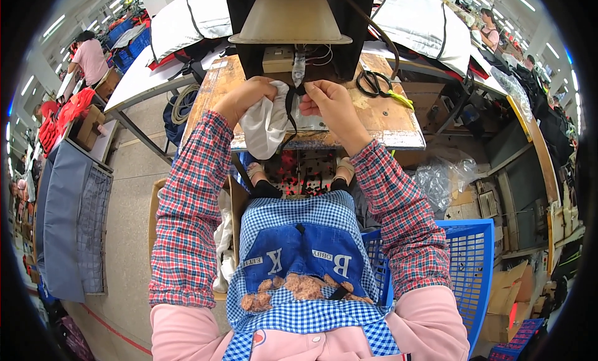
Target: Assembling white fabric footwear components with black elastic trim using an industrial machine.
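My left hand (252,99) is closed on a white cloth piece (266,129) that hangs over the front edge of the worktable (221,80). A black strap (290,105) runs along the cloth's right side and dangles below it. With thumb and fingertips pinched, my right hand (330,105) holds the upper end of this strap. Both hands are close together, just below the narrow metal part (299,67) of a dark machine. Above that part sits a wide beige cone-shaped cover (289,18).
Black-handled scissors (375,84) lie right of my hand. A blue plastic basket (470,261) stands at my right side, an open cardboard box (235,218) at my left. White padded pieces (423,28) cover the side tables. Clear plastic bags (443,180) lie under the table. Other people work farther off.
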Demonstrator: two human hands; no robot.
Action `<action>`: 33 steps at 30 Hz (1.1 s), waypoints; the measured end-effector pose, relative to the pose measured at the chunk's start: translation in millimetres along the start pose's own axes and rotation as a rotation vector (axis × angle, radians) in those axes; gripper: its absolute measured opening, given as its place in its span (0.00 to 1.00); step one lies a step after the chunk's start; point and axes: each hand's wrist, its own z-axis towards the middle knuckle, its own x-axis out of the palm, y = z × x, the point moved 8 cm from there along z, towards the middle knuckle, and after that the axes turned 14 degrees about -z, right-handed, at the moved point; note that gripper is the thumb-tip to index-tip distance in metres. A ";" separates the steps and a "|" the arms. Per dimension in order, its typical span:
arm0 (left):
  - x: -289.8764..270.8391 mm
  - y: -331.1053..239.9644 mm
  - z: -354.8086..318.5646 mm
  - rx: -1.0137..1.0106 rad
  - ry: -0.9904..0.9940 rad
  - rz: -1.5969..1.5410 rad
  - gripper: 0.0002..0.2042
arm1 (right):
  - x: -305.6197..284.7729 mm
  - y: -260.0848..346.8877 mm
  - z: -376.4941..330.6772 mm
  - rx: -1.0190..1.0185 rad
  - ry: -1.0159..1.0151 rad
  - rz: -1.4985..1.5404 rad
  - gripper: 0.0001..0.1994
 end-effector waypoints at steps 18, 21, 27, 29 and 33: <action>57.5 -43.1 -136.5 0.650 -0.279 0.708 0.21 | 42.9 -10.2 -85.5 0.200 0.044 0.225 0.08; 82.4 -30.6 -156.7 0.602 -0.266 0.847 0.22 | 54.3 -9.7 -89.1 0.189 0.105 0.193 0.09; 73.0 -24.1 -159.6 0.462 -0.210 0.755 0.14 | 44.1 10.5 -93.6 0.023 0.156 -0.207 0.11; 69.7 -25.2 -159.6 0.412 -0.115 0.683 0.13 | 37.3 12.0 -93.8 0.059 0.192 -0.236 0.12; 78.8 -32.3 -158.6 0.437 0.128 0.634 0.11 | 34.8 11.3 -96.0 0.175 0.329 -0.133 0.12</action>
